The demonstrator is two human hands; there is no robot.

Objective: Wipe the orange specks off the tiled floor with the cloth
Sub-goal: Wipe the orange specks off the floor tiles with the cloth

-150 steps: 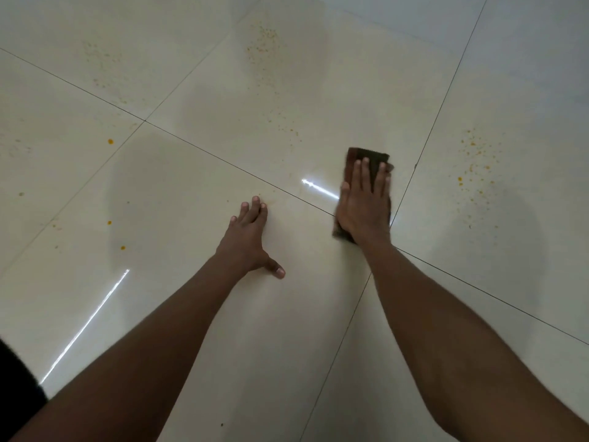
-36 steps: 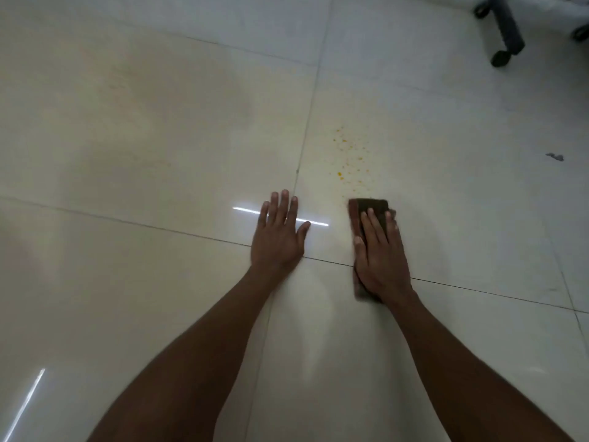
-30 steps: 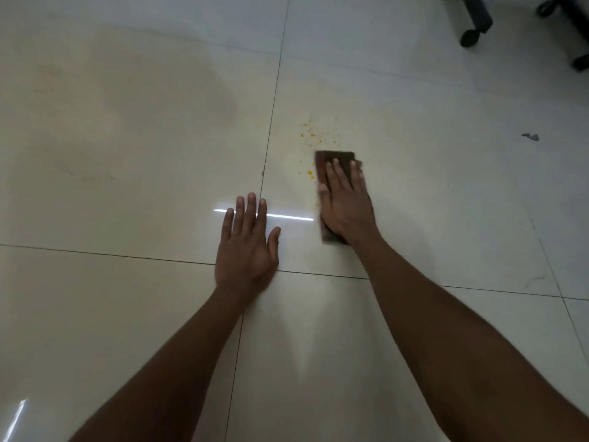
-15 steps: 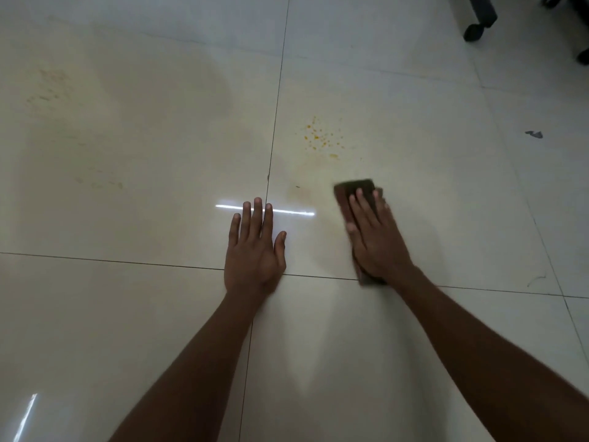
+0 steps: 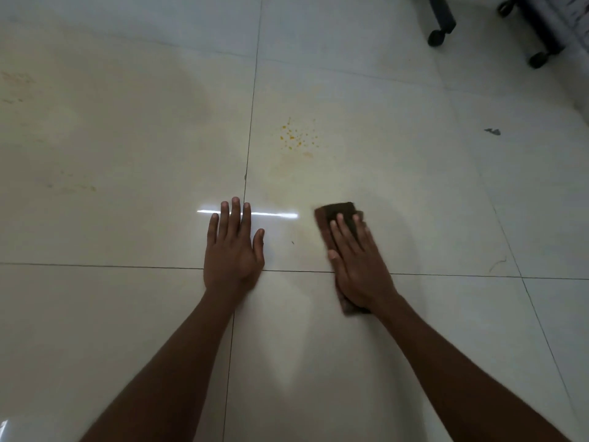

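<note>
Right hand [image 5: 358, 263] lies flat on the brown cloth [image 5: 338, 211], fingers straight and pressing it to the tiled floor [image 5: 414, 193]; cloth edge shows past the fingertips at 12 o'clock and under the wrist. Left hand [image 5: 234, 250] flat on the tile, fingers extended, holding nothing. Orange specks [image 5: 296, 138] sit at 11 o'clock from the cloth, apart from it. 2 chair casters [image 5: 436, 38] at far 1 o'clock.

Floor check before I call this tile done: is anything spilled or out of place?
Yes. Orange specks remain beyond the cloth under the right hand. Fainter orange smears mark the tile left of the left hand, and a small dark scrap lies far right.
</note>
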